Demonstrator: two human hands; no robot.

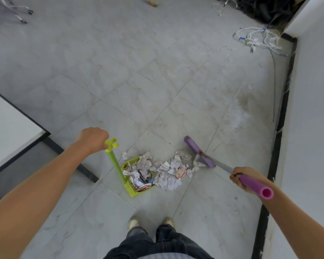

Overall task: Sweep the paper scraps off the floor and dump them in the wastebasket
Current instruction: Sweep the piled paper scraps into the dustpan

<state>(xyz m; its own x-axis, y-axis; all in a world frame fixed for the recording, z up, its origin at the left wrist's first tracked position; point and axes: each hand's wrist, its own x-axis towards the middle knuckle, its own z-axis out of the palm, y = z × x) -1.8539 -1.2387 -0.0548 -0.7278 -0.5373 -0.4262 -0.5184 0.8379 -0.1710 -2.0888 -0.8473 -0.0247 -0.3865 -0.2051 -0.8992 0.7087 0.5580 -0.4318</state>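
Paper scraps (163,170) lie in a heap on the tiled floor (120,81), just ahead of your shoes: part already inside the pan, part spilling out of its open mouth toward the broom.

Left to right:
- Surface (6,128) corner at far left, white, carries nothing of the task.
- Left hand (93,139) closed in a fist around the top of the green dustpan (128,182) handle, holding the handle upright while the pan sits on the floor.
- Two small scraps rest just outside the pan's far corner, apart from the heap.
- Purple broom (198,156) head touches the right edge of the heap.
- Right hand (240,177) wrapped tight around the broom's purple grip.
- Loose white cables (258,40) lie well apart, by the wall.

Wastebasket: not in view.

Risks, as judged:
- A fast stroke may push scraps over the pan's back wall or past its sides.
- If you tilt the handle, the lip may lift and scraps slide under.
- The pan looks full; lifting carelessly may shed paper.
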